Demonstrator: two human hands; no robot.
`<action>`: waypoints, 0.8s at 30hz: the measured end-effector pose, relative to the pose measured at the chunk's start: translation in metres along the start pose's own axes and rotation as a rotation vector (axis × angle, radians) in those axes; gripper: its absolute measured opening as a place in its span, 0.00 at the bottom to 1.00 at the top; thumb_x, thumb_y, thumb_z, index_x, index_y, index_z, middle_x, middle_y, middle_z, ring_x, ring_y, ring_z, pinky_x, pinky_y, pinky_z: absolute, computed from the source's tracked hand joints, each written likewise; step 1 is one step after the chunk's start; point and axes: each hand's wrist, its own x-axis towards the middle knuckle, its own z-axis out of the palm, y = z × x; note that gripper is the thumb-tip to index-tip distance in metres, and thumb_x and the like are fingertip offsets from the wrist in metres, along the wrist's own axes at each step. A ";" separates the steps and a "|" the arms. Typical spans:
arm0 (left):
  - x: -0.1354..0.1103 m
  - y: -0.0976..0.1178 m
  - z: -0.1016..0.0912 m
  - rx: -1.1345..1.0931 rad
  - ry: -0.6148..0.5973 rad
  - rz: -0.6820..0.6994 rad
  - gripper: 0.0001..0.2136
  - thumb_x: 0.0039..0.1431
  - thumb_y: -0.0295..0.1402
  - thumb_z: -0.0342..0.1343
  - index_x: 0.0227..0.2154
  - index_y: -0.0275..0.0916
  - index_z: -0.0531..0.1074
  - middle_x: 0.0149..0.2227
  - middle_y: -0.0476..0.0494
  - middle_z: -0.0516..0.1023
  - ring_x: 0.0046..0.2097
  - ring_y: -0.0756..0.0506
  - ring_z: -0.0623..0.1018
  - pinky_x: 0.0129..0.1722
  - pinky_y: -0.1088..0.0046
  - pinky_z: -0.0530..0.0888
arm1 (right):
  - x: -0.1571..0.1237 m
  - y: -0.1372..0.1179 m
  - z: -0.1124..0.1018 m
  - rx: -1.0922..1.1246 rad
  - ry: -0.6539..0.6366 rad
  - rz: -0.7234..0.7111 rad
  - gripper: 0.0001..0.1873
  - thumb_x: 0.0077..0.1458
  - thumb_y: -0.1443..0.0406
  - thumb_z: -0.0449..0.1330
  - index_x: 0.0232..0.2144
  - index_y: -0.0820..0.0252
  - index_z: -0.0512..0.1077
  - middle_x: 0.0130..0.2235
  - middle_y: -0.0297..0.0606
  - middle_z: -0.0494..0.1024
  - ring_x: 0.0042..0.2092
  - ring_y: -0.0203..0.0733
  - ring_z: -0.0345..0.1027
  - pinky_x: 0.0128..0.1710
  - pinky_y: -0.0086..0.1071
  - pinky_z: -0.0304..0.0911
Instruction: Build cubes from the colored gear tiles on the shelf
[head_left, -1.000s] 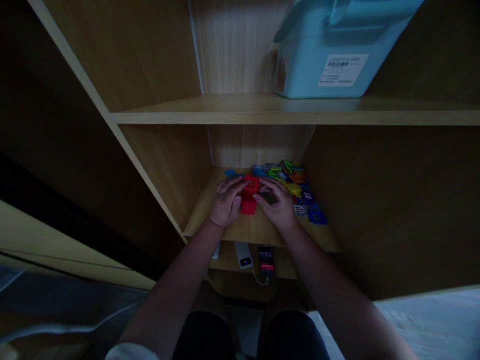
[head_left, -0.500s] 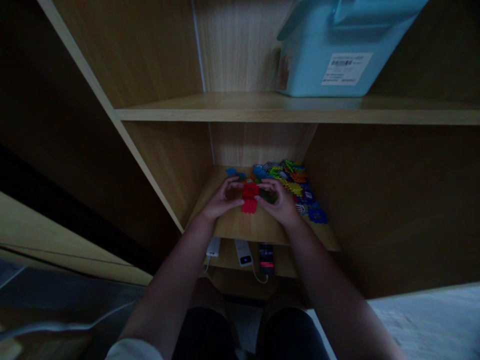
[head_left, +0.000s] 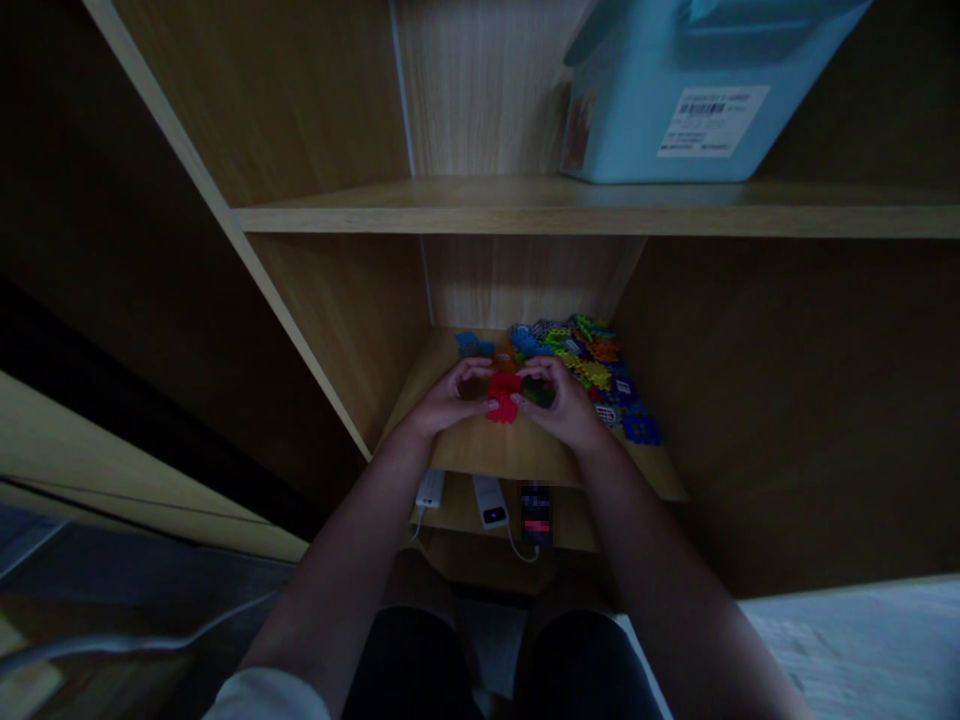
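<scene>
A red plastic interlocking piece (head_left: 503, 396) sits between my two hands, just above the lower wooden shelf (head_left: 517, 455). My left hand (head_left: 448, 398) pinches its left side with curled fingers. My right hand (head_left: 564, 402) curls round its right side and also covers a dark green piece (head_left: 536, 392). Behind and to the right of my hands lies a pile of coloured interlocking pieces (head_left: 592, 370) in blue, green, yellow and orange. One loose blue piece (head_left: 471, 345) lies at the back left of the shelf.
A light blue plastic box (head_left: 675, 110) with a white label stands on the upper shelf (head_left: 525, 205). Below the lower shelf lie a white device (head_left: 430, 489), a white power bank (head_left: 491, 500) with a cable, and a dark phone (head_left: 535, 510). Wooden side walls close in the compartment.
My hands have lifted and turned the red piece, so less of it shows below my fingers. My left hand has opened from lying flat into a pinch. The view has tilted slightly down.
</scene>
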 end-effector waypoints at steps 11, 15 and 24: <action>0.000 0.003 0.002 0.014 0.010 0.010 0.34 0.52 0.44 0.79 0.60 0.43 0.74 0.55 0.38 0.82 0.60 0.38 0.80 0.67 0.52 0.70 | 0.000 0.002 -0.002 -0.033 -0.006 -0.049 0.24 0.62 0.54 0.70 0.55 0.51 0.69 0.53 0.43 0.82 0.54 0.49 0.77 0.58 0.47 0.72; 0.000 0.006 0.002 0.006 0.006 0.007 0.34 0.52 0.43 0.79 0.59 0.43 0.74 0.55 0.38 0.82 0.60 0.38 0.80 0.67 0.52 0.69 | 0.000 0.002 -0.003 -0.043 -0.014 -0.040 0.23 0.62 0.54 0.70 0.55 0.51 0.69 0.53 0.43 0.82 0.55 0.50 0.76 0.58 0.48 0.72; 0.000 0.003 0.001 0.017 0.004 0.018 0.33 0.53 0.44 0.78 0.60 0.43 0.74 0.55 0.37 0.82 0.60 0.38 0.80 0.67 0.51 0.70 | 0.001 -0.002 -0.003 -0.039 -0.014 -0.057 0.22 0.61 0.53 0.70 0.53 0.51 0.71 0.52 0.43 0.81 0.54 0.51 0.76 0.57 0.49 0.73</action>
